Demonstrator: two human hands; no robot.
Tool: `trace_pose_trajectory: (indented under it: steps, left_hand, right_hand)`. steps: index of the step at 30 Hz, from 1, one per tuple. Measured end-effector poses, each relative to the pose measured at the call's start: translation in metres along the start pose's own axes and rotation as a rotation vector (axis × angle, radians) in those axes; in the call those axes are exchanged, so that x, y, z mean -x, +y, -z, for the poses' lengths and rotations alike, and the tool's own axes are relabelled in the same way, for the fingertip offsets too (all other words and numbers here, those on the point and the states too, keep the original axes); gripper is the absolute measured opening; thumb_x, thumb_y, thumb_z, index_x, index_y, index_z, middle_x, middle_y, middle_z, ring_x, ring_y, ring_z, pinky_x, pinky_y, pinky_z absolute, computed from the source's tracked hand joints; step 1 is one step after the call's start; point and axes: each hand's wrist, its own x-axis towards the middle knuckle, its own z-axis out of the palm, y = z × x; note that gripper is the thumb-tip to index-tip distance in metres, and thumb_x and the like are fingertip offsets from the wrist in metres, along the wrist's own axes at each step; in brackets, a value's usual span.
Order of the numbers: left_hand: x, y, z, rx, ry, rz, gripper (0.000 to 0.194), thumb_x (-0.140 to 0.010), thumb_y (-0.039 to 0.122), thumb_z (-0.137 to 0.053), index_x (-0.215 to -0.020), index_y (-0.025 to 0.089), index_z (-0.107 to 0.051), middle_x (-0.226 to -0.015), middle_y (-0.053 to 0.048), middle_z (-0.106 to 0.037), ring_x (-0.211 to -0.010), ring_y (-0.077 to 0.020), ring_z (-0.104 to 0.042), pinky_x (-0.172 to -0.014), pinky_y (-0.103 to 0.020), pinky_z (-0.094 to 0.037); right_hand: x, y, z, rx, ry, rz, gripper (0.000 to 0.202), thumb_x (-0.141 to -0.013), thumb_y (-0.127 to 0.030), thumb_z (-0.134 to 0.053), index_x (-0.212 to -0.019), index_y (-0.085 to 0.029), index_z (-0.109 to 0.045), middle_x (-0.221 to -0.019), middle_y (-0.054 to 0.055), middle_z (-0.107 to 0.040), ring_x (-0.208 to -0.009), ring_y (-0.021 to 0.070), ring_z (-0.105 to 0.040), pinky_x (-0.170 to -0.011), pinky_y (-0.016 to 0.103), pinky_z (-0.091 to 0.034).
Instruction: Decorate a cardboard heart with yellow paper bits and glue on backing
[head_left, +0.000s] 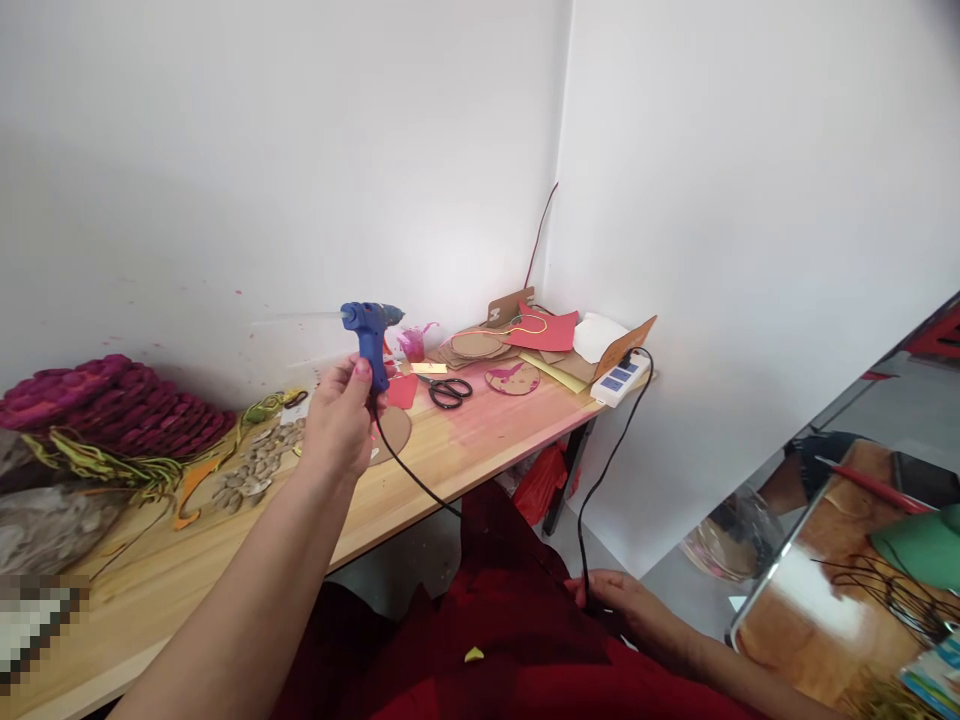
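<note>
My left hand (339, 418) holds a blue glue gun (370, 332) up above the wooden table (442, 450), its nozzle pointing right and a clear glue stick jutting out to the left. The gun's black cord (592, 490) runs down across the table edge, loops to a white power strip (619, 380) and passes through my right hand (619, 600). My right hand rests low on dark red fabric (510, 620) in my lap, fingers pinching the cord.
Black scissors (448, 391), cardboard discs (475, 345), red paper (547, 330) and a pink cup (412, 344) lie at the table's far end. Seeds (251, 470), green-yellow strands (112, 465) and a magenta woven heap (112, 405) are at left. A mirrored surface (847, 540) stands at right.
</note>
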Motion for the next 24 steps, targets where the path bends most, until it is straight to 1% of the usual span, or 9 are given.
trace_pose_trajectory:
  steps: [2,6,9,12,15,18,20,22,24]
  left_hand:
    - [0.004,-0.001,-0.001,0.065,-0.051,0.030,0.040,-0.065,0.036,-0.082,-0.091,0.018,-0.058,-0.075,0.002,-0.066,-0.050,-0.0055,-0.053,-0.048,-0.017,-0.042]
    - [0.015,0.001,-0.008,0.120,-0.123,0.074,0.039,-0.064,0.026,-0.084,-0.094,0.017,-0.061,-0.080,0.000,-0.068,-0.058,-0.0071,-0.061,-0.050,-0.016,-0.042]
    - [0.023,0.004,-0.014,0.148,-0.128,0.102,0.037,-0.063,0.024,-0.085,-0.091,0.015,-0.063,-0.085,-0.002,-0.069,-0.062,-0.0076,-0.063,-0.050,-0.016,-0.041]
    - [0.028,0.006,-0.018,0.176,-0.125,0.119,0.035,-0.063,0.023,-0.084,-0.089,0.014,-0.064,-0.091,-0.005,-0.070,-0.063,-0.0078,-0.063,-0.050,-0.016,-0.043]
    - [0.033,0.007,-0.021,0.192,-0.124,0.143,0.034,-0.064,0.021,-0.084,-0.090,0.014,-0.063,-0.089,-0.004,-0.070,-0.063,-0.0080,-0.063,-0.050,-0.016,-0.043]
    - [0.037,0.011,-0.025,0.219,-0.142,0.180,0.034,-0.064,0.021,-0.084,-0.089,0.015,-0.062,-0.086,-0.002,-0.069,-0.065,-0.0086,-0.064,-0.051,-0.015,-0.043]
    - [0.039,0.017,-0.027,0.238,-0.154,0.205,0.034,-0.064,0.021,-0.084,-0.089,0.015,-0.061,-0.085,-0.001,-0.068,-0.066,-0.0092,-0.064,-0.051,-0.016,-0.043]
    - [0.041,0.022,-0.028,0.255,-0.161,0.213,0.035,-0.064,0.021,-0.084,-0.089,0.017,-0.060,-0.083,0.000,-0.067,-0.067,-0.0098,-0.065,-0.052,-0.016,-0.043]
    - [0.043,0.025,-0.028,0.258,-0.183,0.191,0.034,-0.065,0.021,-0.083,-0.090,0.017,-0.060,-0.080,0.000,-0.067,-0.069,-0.0103,-0.065,-0.053,-0.017,-0.043]
  right_hand:
    - [-0.004,-0.004,0.011,-0.070,0.044,-0.026,0.045,-0.072,-0.071,-0.055,-0.063,-0.027,-0.062,-0.086,0.012,-0.067,-0.089,0.0327,-0.067,-0.069,0.040,-0.050]
    - [-0.003,-0.019,0.023,-0.219,0.012,-0.048,0.054,-0.082,-0.072,-0.037,-0.080,-0.027,-0.067,-0.099,0.012,-0.067,-0.100,0.0282,-0.066,-0.076,0.036,-0.050]
    - [-0.002,-0.024,0.018,-0.128,-0.064,-0.042,0.044,-0.078,-0.067,-0.053,-0.085,-0.028,-0.071,-0.100,0.010,-0.068,-0.099,0.0260,-0.064,-0.071,0.032,-0.050]
    - [-0.010,-0.019,0.008,-0.025,-0.039,-0.036,0.030,-0.069,-0.053,-0.073,-0.082,-0.026,-0.070,-0.087,0.005,-0.067,-0.081,0.0203,-0.063,-0.055,0.025,-0.045]
    - [-0.028,-0.010,0.000,0.012,0.028,-0.066,0.037,-0.071,-0.056,-0.070,-0.086,-0.022,-0.067,-0.084,0.003,-0.065,-0.057,0.0107,-0.056,-0.040,0.019,-0.033]
    - [-0.048,-0.003,-0.005,0.047,0.073,-0.128,0.045,-0.065,-0.052,-0.076,-0.091,-0.018,-0.064,-0.071,0.002,-0.063,-0.038,0.0064,-0.044,-0.033,0.019,-0.024]
    - [-0.058,-0.003,-0.006,0.029,0.098,-0.158,0.054,-0.067,-0.053,-0.074,-0.106,-0.019,-0.060,-0.075,0.003,-0.065,-0.036,0.0077,-0.047,-0.032,0.020,-0.026]
    - [-0.066,-0.009,-0.002,-0.020,0.126,-0.160,0.063,-0.072,-0.057,-0.069,-0.122,-0.023,-0.051,-0.092,0.006,-0.066,-0.044,0.0096,-0.055,-0.036,0.021,-0.035]
    - [-0.069,-0.019,0.006,-0.070,0.146,-0.145,0.064,-0.075,-0.058,-0.065,-0.128,-0.027,-0.045,-0.104,0.007,-0.064,-0.055,0.0101,-0.062,-0.044,0.021,-0.042]
